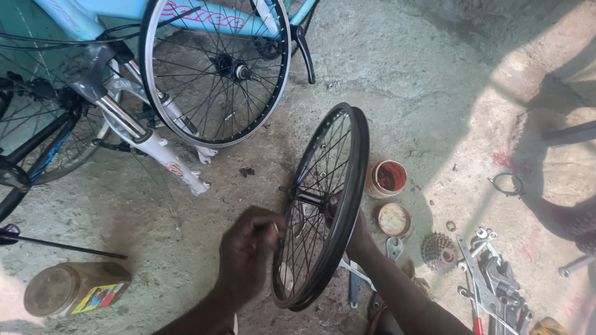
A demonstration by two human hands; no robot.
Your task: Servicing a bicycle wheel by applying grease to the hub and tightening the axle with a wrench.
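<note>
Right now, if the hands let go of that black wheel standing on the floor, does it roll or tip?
Likely tips: the black wheel stands upright on its thin rim on the concrete floor, steadied by the left hand at the spokes and the right hand behind the hub. It could roll first. It probably stays stiff, with its spokes looking intact.

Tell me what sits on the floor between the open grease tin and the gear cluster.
In the head view, a round lid lies on the concrete between the open grease tin and the gear cluster, rusty inside facing up, touching neither.
</note>
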